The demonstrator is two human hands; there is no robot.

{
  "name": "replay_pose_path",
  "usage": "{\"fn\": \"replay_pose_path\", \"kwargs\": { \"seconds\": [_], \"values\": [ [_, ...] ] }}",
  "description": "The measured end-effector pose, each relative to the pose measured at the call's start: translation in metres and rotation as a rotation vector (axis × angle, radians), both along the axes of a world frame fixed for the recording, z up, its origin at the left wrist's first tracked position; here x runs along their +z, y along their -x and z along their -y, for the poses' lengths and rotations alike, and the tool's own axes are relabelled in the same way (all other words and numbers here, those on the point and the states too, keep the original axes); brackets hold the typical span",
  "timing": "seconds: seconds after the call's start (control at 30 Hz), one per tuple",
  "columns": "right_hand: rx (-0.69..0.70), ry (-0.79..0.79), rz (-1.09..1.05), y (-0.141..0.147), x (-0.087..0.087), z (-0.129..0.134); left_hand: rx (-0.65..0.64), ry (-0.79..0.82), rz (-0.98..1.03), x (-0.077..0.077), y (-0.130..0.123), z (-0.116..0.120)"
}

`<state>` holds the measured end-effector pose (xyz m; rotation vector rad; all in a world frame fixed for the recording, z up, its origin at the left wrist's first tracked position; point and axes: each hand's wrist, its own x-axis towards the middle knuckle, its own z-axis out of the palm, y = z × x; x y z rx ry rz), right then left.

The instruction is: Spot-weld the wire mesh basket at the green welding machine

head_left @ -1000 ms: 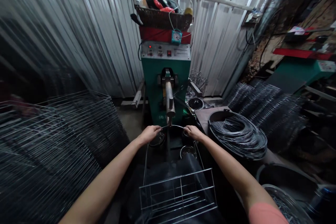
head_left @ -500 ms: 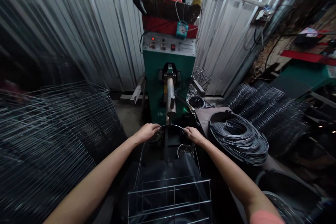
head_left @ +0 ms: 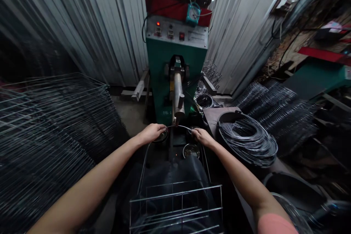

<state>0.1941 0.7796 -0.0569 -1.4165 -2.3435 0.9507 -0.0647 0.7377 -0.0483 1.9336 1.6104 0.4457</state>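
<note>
Left hand [head_left: 152, 132] and right hand [head_left: 203, 137] are pinching the wire [head_left: 184, 127], apparently positioning its arch at the machine's [head_left: 159, 55] tip; alignment is calling for steadiness.

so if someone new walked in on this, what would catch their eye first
Probably the green machine straight ahead, with a glowing red light at the upper left of its panel. Next, the left hand and right hand holding a curved wire near the machine's metal arm. Then the coil of wire in a black tub to the right.
</note>
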Motion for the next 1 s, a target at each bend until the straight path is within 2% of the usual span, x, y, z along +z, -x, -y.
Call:
{"fn": "replay_pose_path", "kwargs": {
  "seconds": [0.17, 0.43, 0.77, 1.0],
  "values": [
    [-0.051, 0.013, -0.052, 0.002, 0.002, 0.01, -0.008, 0.018, 0.01, 0.003, 0.001, 0.003],
    [-0.053, 0.093, -0.17, 0.009, 0.007, 0.032, 0.035, 0.048, 0.128, 0.004, 0.014, 0.029],
    [-0.089, -0.16, -0.077, 0.016, -0.011, 0.01, 0.09, -0.002, 0.131, -0.01, 0.012, 0.007],
    [-0.108, -0.158, -0.03, 0.013, -0.018, 0.011, 0.094, -0.001, 0.102, -0.011, 0.01, 0.012]
  ]
}}
